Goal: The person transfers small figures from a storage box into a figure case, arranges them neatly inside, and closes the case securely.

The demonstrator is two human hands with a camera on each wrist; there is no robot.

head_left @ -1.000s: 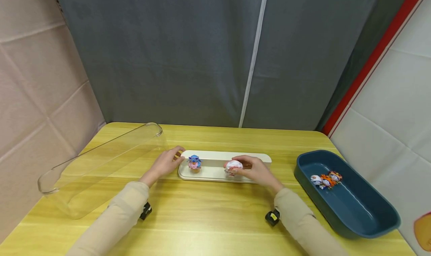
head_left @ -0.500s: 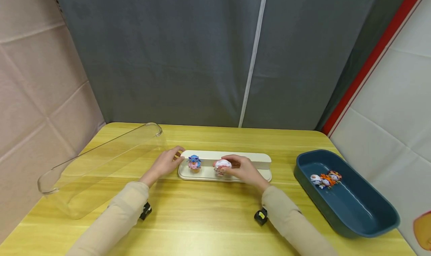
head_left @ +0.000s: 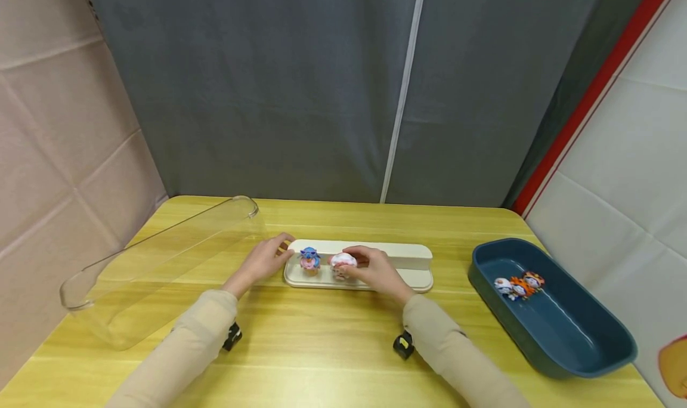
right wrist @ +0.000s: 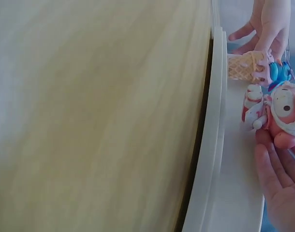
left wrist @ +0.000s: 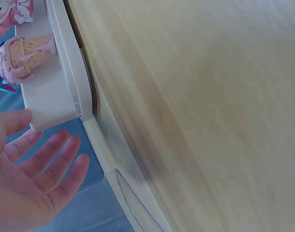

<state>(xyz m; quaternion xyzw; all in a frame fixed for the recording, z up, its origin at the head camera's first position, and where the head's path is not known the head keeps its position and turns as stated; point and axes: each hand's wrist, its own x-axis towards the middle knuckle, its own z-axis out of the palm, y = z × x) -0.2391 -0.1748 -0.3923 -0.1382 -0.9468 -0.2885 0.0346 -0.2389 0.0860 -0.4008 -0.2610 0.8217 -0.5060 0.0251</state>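
Note:
A white stepped display base (head_left: 421,278) lies on the table in the head view. Near its left end stands a blue figurine (head_left: 309,259) on a pink ice-cream cone, whose waffle part (left wrist: 32,52) shows in the left wrist view. My right hand (head_left: 380,272) pinches a pink figurine with a white hood (right wrist: 284,107) close to the cone figurine's right side. Whether its bottom touches the base I cannot tell. My left hand (head_left: 264,260) rests at the base's left end, thumb against the corner and the other fingers spread loosely.
A clear plastic cover (head_left: 161,265) lies on the table at left. To the right stands a dark blue tub (head_left: 569,336) with several small figurines (head_left: 519,286) inside. A grey curtain (head_left: 268,98) hangs behind the table.
My right hand has moved left along the base with the pink figurine, bringing it near the blue cone figurine. The left hand has stayed at the base's end.

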